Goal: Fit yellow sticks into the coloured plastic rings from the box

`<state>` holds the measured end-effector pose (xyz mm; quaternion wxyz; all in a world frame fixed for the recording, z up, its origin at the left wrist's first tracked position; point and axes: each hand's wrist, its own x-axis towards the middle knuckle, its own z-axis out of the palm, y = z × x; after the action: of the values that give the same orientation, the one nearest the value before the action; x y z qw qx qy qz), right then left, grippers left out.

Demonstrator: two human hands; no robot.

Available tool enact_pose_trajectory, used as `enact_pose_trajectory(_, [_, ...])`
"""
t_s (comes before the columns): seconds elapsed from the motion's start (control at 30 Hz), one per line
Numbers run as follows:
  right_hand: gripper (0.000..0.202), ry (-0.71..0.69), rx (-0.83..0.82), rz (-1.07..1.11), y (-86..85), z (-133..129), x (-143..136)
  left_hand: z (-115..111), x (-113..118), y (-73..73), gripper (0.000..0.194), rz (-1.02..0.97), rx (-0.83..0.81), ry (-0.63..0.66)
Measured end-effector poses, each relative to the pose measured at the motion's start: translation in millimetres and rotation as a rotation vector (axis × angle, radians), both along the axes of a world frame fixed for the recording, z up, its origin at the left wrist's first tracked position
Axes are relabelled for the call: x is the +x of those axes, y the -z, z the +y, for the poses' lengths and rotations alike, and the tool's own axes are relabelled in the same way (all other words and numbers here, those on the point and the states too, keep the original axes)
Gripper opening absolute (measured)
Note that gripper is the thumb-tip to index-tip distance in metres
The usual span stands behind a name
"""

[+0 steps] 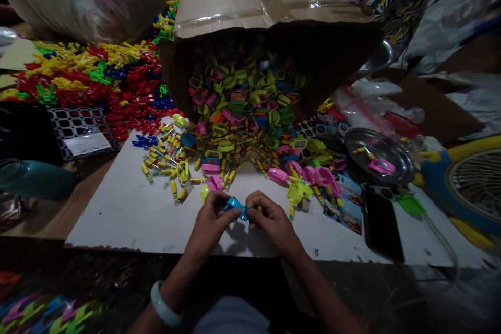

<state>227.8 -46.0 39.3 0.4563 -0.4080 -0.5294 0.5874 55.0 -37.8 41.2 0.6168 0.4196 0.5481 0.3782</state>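
Between my hands, above the front of the white board (129,219), is a small blue plastic piece (236,207). My left hand (213,219) pinches its left side, and my right hand (270,218) has its fingers closed at its right end. A bit of yellow shows among the right fingers, too small to make out. Just behind the hands lie a pink piece (214,183) and many small yellow tubes (174,191). Pink pieces (324,176) and lime pieces (298,191) lie right of my right hand.
A tipped cardboard box (274,8) spills coloured pieces at the back. Red and yellow parts (136,81) are heaped left. At right are a metal bowl (403,167), a black phone (381,224) and a fan (477,177). A teal bottle (37,179) stands left. People are visible behind.
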Motion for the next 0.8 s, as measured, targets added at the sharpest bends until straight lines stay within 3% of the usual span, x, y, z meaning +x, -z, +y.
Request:
enact_pose_trajectory(0.07, [0.016, 0.11, 0.046, -0.018, 6.1, -4, -4, -6, 3, -1.0, 0.036, 0.074, 0.0, -0.156])
enact_pose_trajectory(0.17, [0.01, 0.173, 0.15, -0.106, 10.2, -9, -12, -13, 7, -4.7, 0.035, 0.032, -0.023, -0.117])
enact_pose_trajectory(0.3, [0.009, 0.238, 0.272, -0.19, 11.1, -11, -20, -17, 10, -9.1, 0.047, 0.02, -0.076, -0.321])
enact_pose_trajectory(0.37, [0.009, 0.229, 0.29, -0.191, 11.8, -11, -23, -17, 10, -9.5, 0.041, 0.028, -0.056, -0.289])
enact_pose_trajectory(0.5, [0.01, 0.195, 0.322, -0.193, 11.2, -12, -27, -13, 11, -5.7, 0.03, -0.025, -0.062, -0.085])
enact_pose_trajectory(0.67, [0.014, 0.19, 0.383, -0.195, 8.8, -20, -34, -9, 13, 3.3, 0.024, 0.132, 0.144, -0.22])
enact_pose_trajectory(0.8, [0.006, 0.209, 0.141, -0.108, 14.6, -21, -33, -9, 12, 2.9, 0.024, 0.063, 0.099, -0.223])
